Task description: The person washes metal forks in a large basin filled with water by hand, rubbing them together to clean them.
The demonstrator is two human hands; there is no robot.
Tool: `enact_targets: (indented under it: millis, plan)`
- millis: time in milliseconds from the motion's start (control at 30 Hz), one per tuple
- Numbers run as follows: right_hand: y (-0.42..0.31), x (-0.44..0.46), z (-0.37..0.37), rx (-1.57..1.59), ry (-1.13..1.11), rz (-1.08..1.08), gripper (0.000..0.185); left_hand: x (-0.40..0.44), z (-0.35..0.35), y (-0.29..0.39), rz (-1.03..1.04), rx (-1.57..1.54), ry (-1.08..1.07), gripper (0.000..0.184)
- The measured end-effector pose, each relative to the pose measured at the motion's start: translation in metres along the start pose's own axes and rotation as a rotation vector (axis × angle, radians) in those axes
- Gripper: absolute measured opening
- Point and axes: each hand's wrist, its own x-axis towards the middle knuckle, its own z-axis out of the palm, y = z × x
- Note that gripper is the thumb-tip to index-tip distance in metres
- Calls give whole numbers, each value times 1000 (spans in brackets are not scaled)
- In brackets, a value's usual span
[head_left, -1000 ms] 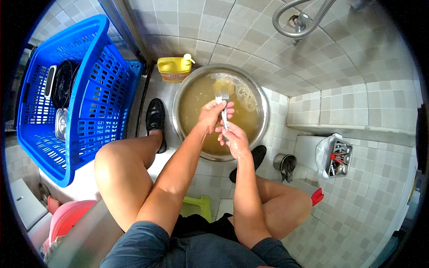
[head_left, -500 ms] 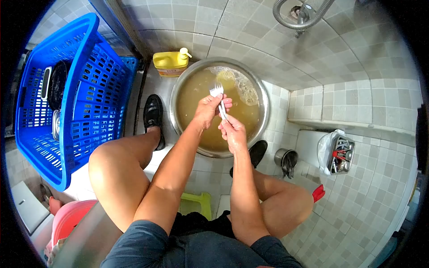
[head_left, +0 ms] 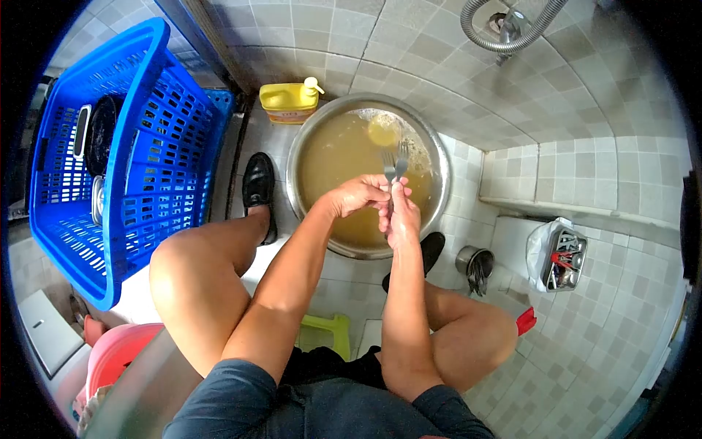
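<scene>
Two metal forks stand tines up between my hands, over a wide steel basin of cloudy brownish water. My right hand is closed around their handles, thumb along the front. From the left, my left hand pinches the forks just below the tines, its fingers partly hidden behind the handles. Foam floats along the basin's far right side, and a yellow round thing shows in the water there.
A yellow pump bottle stands behind the basin. On the left is a large blue basket with dark cookware inside. A small metal pot with utensils and a metal tray of cutlery sit at right. A hose hangs above.
Both hands and the forks have shifted right over the basin. The forks now stand side by side with tines separated, and my right hand has moved up to grip nearer the tines.
</scene>
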Motion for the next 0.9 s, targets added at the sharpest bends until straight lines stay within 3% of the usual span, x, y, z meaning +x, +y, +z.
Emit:
enact_targets:
  millis: [67,167,200,333,400,467,567,633,733,800,900]
  plan:
    - [4,5,-5,-33,-7,-51,42,3,5,1,-2,-19,29,36]
    - [8,7,-2,-19,-102,-43,34,14,-5,-10,132,5,381,29]
    - [12,8,-2,17,-163,-54,31,17,1,-9,237,-123,492,30]
    - [22,8,-6,-35,-326,-12,24,16,-7,1,332,-374,636,31]
    - [28,9,-7,-59,-324,11,23,10,-13,6,268,-414,592,36]
    - [32,12,-7,-167,-355,1,23,12,-3,10,169,-427,798,43]
    - [44,24,-11,-368,-322,29,23,15,-21,-6,-21,-598,862,52]
    - [58,29,-13,-470,-320,76,26,14,-14,-5,-116,-518,1030,64]
    - [94,48,-16,-675,-345,-141,26,16,-12,-9,-152,-436,1142,69]
    - [106,53,-14,-707,-333,-150,24,16,-14,-12,-55,-316,1227,68]
    - [108,56,-2,-710,-280,-375,25,20,-22,-28,95,-202,1220,55]
